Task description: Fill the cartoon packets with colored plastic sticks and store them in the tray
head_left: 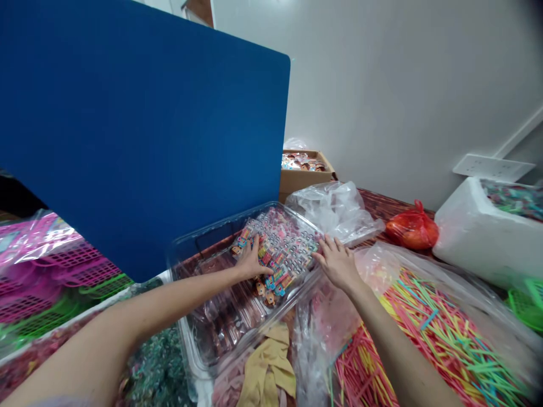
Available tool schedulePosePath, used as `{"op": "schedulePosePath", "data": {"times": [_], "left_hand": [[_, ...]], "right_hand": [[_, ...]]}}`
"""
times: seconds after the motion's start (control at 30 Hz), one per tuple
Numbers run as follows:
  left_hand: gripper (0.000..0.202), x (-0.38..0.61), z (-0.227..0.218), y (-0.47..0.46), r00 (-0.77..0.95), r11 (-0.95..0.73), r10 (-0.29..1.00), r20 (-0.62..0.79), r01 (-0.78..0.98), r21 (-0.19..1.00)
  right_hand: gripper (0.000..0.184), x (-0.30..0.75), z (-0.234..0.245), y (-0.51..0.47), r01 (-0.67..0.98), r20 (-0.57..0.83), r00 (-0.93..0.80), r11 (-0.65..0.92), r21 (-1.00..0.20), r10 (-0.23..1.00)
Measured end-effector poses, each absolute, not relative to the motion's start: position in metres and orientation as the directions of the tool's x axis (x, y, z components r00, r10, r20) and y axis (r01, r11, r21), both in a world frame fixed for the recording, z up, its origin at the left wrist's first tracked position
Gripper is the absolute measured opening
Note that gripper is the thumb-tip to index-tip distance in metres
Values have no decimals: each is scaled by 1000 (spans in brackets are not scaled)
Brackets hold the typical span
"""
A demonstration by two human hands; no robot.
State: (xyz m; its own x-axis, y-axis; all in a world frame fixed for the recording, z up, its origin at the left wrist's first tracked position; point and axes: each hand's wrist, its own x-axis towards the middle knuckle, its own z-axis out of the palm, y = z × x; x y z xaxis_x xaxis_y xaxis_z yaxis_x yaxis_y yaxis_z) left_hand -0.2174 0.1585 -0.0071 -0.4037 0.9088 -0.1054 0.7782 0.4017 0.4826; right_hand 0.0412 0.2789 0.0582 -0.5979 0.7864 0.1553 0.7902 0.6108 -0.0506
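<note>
A clear plastic tray (199, 345) lies in front of me and holds a flat stack of small colourful packets (284, 243) at its far end. My left hand (250, 261) rests on the left edge of that stack, fingers spread and pressing against the packets. My right hand (337, 261) lies flat at the stack's right edge, over the tray's rim, fingers stretched out. Neither hand is wrapped round anything.
A tall blue panel (139, 124) stands behind the tray. A cardboard box (303, 178), crumpled clear bags (335, 209), a red bag (411, 229) and a white foam box (479, 237) sit beyond. Coloured sticks in plastic (441, 333) lie at right, pink and green baskets (55, 271) at left, beige gloves (269, 362) near me.
</note>
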Motion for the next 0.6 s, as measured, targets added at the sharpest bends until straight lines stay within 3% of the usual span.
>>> {"op": "schedulePosePath", "data": {"times": [0.17, 0.4, 0.6], "left_hand": [[140, -220, -5, 159, -402, 407, 907, -124, 766, 497], [139, -222, 2, 141, -324, 332, 939, -117, 758, 562], [126, -213, 18, 132, -291, 307, 948, -129, 728, 613]], "right_hand": [[56, 41, 56, 277, 793, 170, -555, 579, -189, 815], [51, 89, 60, 256, 589, 364, -419, 554, -588, 832], [44, 147, 84, 195, 492, 199, -405, 396, -775, 892]]}}
